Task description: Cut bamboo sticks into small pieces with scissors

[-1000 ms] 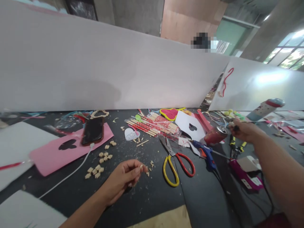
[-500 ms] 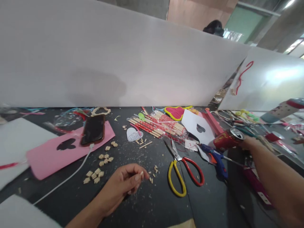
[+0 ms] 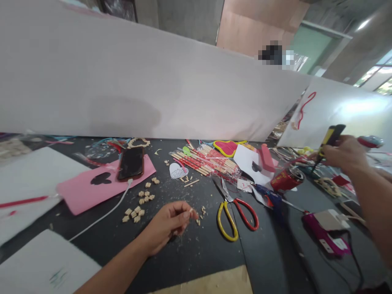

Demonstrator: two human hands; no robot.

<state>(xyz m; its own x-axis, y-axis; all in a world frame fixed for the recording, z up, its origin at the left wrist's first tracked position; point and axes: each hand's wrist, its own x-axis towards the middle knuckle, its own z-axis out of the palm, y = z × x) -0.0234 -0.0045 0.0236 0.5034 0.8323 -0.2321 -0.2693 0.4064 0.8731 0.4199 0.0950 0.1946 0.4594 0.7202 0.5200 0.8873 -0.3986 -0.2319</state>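
Observation:
My left hand (image 3: 174,222) is low over the black table, its thumb and fingers pinching a small pale wooden piece (image 3: 191,210). Several cut stick bits (image 3: 202,210) lie just beyond its fingertips. To its left sit small clusters of wooden pieces (image 3: 134,213). Over the right side of the table, my right hand (image 3: 346,153) is closed around a yellow-and-black-handled tool (image 3: 329,139), its thin dark end angled down; the exact kind is unclear. Scissors (image 3: 228,200) with one yellow and one red handle lie with blades parted between my hands.
A red can (image 3: 286,179) stands beside a blue glue gun (image 3: 269,196). A purple power strip (image 3: 324,237) with a white adapter lies at right. Wrapped sticks (image 3: 208,159) lie at the back. A phone (image 3: 131,163) rests on pink paper (image 3: 79,190). A white partition (image 3: 183,90) stands behind.
My right hand has risen from behind the can and now shows the yellow-and-black-handled tool in it. My left hand keeps its pinch. The view has shifted slightly.

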